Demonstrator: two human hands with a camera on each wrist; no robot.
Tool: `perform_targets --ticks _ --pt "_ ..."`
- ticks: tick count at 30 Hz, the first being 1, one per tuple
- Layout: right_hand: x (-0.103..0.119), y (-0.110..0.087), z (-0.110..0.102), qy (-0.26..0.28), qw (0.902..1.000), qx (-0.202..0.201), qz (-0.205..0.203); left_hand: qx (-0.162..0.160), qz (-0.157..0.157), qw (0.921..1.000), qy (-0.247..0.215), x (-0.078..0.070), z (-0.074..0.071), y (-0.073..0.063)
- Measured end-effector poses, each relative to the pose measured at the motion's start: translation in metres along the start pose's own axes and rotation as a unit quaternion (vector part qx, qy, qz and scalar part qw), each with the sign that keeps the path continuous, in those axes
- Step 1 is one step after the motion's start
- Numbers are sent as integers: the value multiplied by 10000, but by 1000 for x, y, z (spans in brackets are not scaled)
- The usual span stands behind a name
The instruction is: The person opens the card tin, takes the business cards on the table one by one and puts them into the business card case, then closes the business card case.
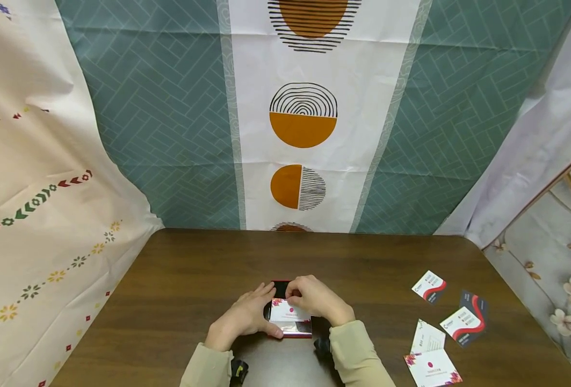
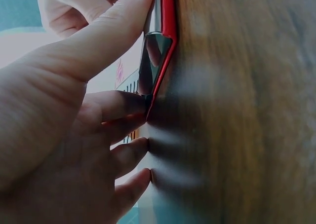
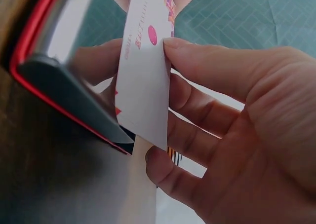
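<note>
A red-edged business card case (image 1: 296,329) with a shiny metal inside lies opened on the table before me. My left hand (image 1: 246,314) holds it at its left side, thumb at the near edge and fingers spread toward the far end. In the left wrist view that thumb presses the rim of the case (image 2: 168,17). My right hand (image 1: 316,299) pinches a white business card (image 1: 290,310) with a pink dot and flowery corners. Seen from the right wrist, the card (image 3: 143,76) stands along the metal tray, its lower edge right at the case's opening.
On the table's right side lie a white, red and dark card (image 1: 429,286), a similar overlapping pair (image 1: 463,322), and a flowery white card (image 1: 432,368) partly over another white card (image 1: 427,337). A patterned curtain (image 1: 304,188) hangs behind the table (image 1: 193,269).
</note>
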State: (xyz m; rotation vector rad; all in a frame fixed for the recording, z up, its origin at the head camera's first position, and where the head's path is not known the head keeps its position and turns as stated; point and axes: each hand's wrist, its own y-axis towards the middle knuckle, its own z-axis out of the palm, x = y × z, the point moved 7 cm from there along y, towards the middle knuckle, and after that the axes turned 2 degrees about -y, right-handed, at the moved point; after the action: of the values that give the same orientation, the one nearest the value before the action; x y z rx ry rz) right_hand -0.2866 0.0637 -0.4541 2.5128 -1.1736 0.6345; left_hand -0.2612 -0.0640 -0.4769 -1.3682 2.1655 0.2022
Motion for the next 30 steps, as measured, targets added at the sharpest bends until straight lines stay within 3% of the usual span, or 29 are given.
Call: perform_targets --ticks 8,15,22,30 --pt "3 0 0 11 10000 34 42 -17 -4 10000 54 2 0 2" --pt "2 -2 11 -118 9991 365 192 94 -13 10000 27 3 3 1" --pt "4 -1 6 -238 9989 306 271 -1 67 10000 54 1 -2 3" --pt "4 -4 11 -59 9984 406 395 46 28 10000 -8 2 3 -1"
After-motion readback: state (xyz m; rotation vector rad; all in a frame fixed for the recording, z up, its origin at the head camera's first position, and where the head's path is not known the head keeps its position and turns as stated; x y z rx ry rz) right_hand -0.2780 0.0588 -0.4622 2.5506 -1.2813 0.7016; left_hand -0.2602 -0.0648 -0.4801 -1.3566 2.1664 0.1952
